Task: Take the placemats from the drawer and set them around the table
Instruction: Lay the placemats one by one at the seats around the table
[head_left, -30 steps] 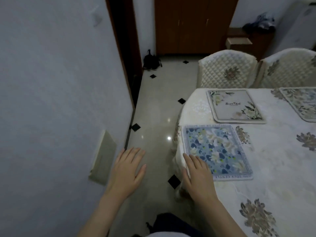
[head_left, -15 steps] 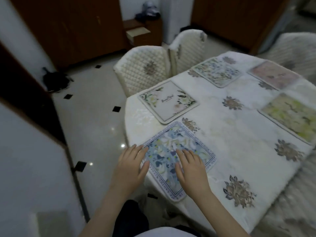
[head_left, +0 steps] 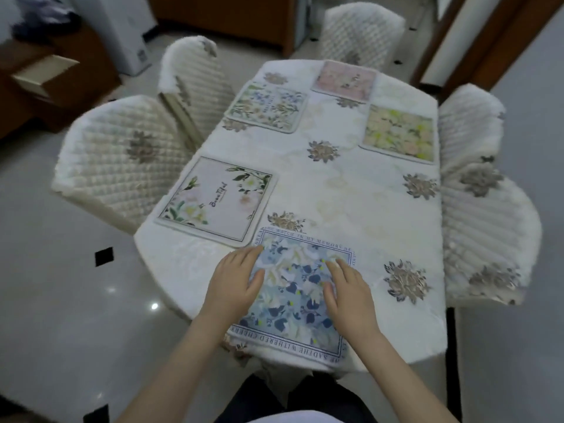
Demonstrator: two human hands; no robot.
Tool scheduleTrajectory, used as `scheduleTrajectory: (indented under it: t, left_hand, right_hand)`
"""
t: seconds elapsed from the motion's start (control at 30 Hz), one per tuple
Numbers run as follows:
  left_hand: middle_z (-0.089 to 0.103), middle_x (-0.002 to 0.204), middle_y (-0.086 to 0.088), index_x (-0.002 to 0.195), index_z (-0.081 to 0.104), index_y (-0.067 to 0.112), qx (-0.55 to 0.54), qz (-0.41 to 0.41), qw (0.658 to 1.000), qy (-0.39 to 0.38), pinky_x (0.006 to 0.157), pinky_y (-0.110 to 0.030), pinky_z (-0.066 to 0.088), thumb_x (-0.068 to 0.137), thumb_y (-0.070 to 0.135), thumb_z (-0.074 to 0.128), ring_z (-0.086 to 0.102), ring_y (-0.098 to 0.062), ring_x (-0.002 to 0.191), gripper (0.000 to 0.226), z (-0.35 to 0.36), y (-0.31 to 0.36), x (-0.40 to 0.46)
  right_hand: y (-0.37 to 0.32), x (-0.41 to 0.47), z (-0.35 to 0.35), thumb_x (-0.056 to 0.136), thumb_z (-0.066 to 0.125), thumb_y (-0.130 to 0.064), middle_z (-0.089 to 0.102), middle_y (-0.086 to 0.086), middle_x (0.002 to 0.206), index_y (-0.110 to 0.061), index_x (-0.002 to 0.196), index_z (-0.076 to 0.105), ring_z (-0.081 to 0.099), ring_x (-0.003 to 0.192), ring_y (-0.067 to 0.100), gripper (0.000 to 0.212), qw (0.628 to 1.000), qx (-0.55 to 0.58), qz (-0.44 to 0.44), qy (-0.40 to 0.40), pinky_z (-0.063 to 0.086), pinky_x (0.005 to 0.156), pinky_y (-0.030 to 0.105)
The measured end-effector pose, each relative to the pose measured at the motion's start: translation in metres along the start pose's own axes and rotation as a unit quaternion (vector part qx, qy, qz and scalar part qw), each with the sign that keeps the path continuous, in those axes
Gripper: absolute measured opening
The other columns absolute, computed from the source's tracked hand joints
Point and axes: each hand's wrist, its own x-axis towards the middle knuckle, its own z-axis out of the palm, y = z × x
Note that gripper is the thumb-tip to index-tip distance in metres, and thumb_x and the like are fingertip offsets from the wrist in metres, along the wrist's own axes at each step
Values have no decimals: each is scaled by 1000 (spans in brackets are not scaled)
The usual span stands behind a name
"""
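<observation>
I have both hands flat on the blue floral placemat (head_left: 297, 288) at the near end of the worktop (head_left: 351, 190). My left hand (head_left: 235, 282) rests on its left edge with fingers straight and loosely spread, the grip apart and closed on nothing; my right hand (head_left: 348, 288) lies palm down on the mat's right half, fingers straight too, the grip likewise apart. The mat sits square to the near edge, its near border just at the drop of the white tablecloth. Along that border I can read "WITHERED CHERRY" upside down, and along the far border "WATCH IN MY MEMORY"; the rest of the lettering is too blurred to make out.

Four more placemats lie on the worktop. Just beyond on the left is a white mat with green leaves (head_left: 218, 198), script in the middle reading something like "Beautiful", its near corner almost touching the blue mat. Farther up the left side is a green and blue floral mat (head_left: 268, 106). At the far end is a pink mat (head_left: 345, 80), and on the right side a yellow-green floral mat (head_left: 399, 134).

Quilted cream chairs ring the worktop, one at the left (head_left: 119, 160). In the far left corner a drawer (head_left: 45, 74) stands pulled out of a dark wooden cabinet.
</observation>
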Motion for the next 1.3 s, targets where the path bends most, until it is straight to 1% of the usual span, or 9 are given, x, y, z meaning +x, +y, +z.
scheduleTrajectory:
  t: [0.13, 0.27, 0.53, 0.63, 0.73, 0.83, 1.0, 1.2, 1.3]
  left_hand:
    - [43, 145, 0, 145, 37, 16, -65, -58, 994, -72, 107, -28, 29, 95, 36, 38, 37, -16, 132, 54, 26, -28, 17]
    - [33, 147, -18, 148, 25, 5, -28, -166, 977, -131, 111, -39, 24, 95, 26, 49, 28, -32, 134, 62, 53, -53, 21]
    - [27, 147, -17, 142, 34, 13, -62, -210, 960, -173, 101, -42, 29, 88, 16, 49, 24, -36, 127, 56, 70, -52, 17]
    - [38, 136, -17, 131, 50, 20, -122, -237, 952, -148, 95, -40, 35, 79, 8, 58, 34, -38, 119, 54, 69, -55, 19]
    - [54, 115, -7, 117, 57, 24, -208, -255, 933, -147, 61, -25, 48, 73, 4, 61, 61, -30, 81, 49, 61, -56, 24]
    - [55, 115, 0, 116, 59, 19, -253, -262, 920, -142, 46, -11, 44, 76, -8, 59, 56, -6, 64, 48, 56, -52, 26]
    - [54, 115, 4, 115, 63, 17, -283, -259, 918, -102, 60, -15, 46, 74, -11, 61, 51, 6, 74, 50, 50, -32, 24]
    - [60, 116, 1, 109, 66, 23, -326, -260, 907, -56, 79, -32, 52, 71, -8, 66, 60, -20, 101, 50, 58, 21, 16]
    - [64, 112, -3, 104, 67, 26, -338, -269, 902, -30, 77, -34, 54, 68, -8, 69, 63, -24, 98, 50, 68, 59, 12]
  right_hand:
    - [10, 7, 22, 99, 38, -29, 32, 5, 153, -18, 144, 40, 30, 138, 22, 46, 985, 105, 136, -2, 31, 110, 35]
    - [22, 2, 47, 94, 39, -30, 37, 16, 143, -22, 141, 41, 38, 127, 36, 48, 953, 147, 257, -68, 37, 104, 44]
    - [23, 9, 59, 90, 47, -28, 34, 16, 144, -27, 141, 42, 29, 131, 37, 51, 938, 132, 308, -90, 23, 107, 40]
    - [33, 11, 55, 76, 54, -31, 55, 9, 125, -29, 128, 56, 55, 101, 28, 52, 925, 201, 317, -53, 41, 88, 32]
    - [36, 10, 46, 76, 63, -5, 59, -2, 111, -21, 121, 59, 54, 53, 14, 48, 897, 309, 315, -23, 45, 51, 18]
    - [38, 7, 39, 73, 63, 13, 56, -5, 99, -16, 118, 59, 50, 48, 15, 54, 865, 383, 324, -12, 46, 44, 21]
    - [46, 5, 22, 72, 60, 20, 51, -8, 96, -13, 116, 59, 42, 35, 7, 55, 855, 418, 308, 3, 40, 40, 20]
    - [88, -5, -16, 73, 59, 21, 49, -2, 114, -19, 116, 59, 41, 47, 19, 58, 859, 434, 270, 1, 40, 42, 24]
    - [119, -14, -40, 72, 60, 20, 49, -2, 119, -18, 118, 60, 49, 57, 22, 60, 868, 434, 240, 6, 45, 46, 26]
